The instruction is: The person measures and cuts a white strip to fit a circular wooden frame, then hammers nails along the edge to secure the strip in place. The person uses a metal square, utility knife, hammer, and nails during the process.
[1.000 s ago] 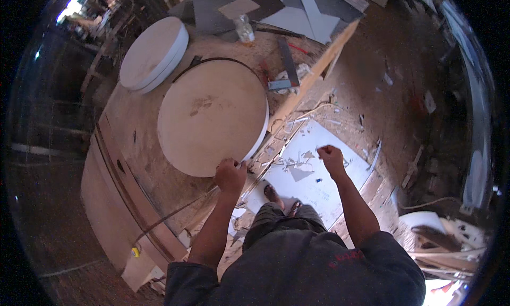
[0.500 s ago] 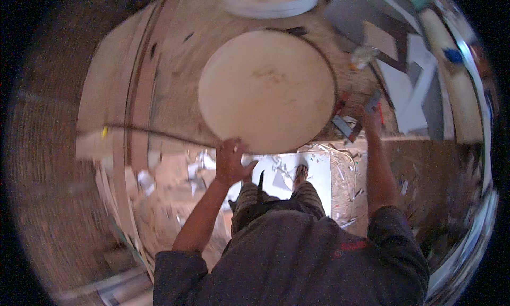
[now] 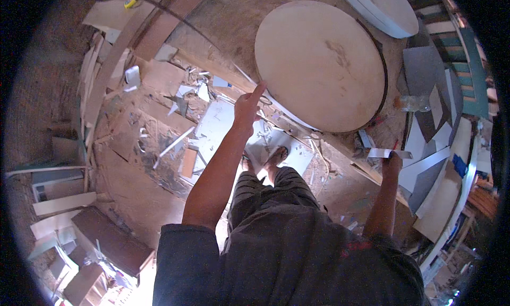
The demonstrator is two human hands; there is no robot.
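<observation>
A large round wooden board [image 3: 319, 67] lies flat on the workbench, with a pale band [image 3: 291, 115] along its near side. My left hand [image 3: 246, 110] is at the board's near-left rim, one finger stretched out against the edge and the others partly hidden. My right hand [image 3: 392, 164] is closed on a flat light-grey strip-shaped piece [image 3: 390, 153], to the right of the board; its exact kind is unclear. Close by lies a small grey flat piece [image 3: 365, 139].
Another round white-sided piece [image 3: 383, 11] stands at the far right. Grey and white sheet offcuts [image 3: 425, 141] and a clear container [image 3: 414, 103] lie on the right. Scraps litter the floor around a white sheet [image 3: 218, 117] underfoot. Long planks [image 3: 172, 19] run along the left.
My view has turned, so the board appears farther right. My right hand has lifted the grey strip-shaped piece and drawn back from the board; my left hand stays at the rim.
</observation>
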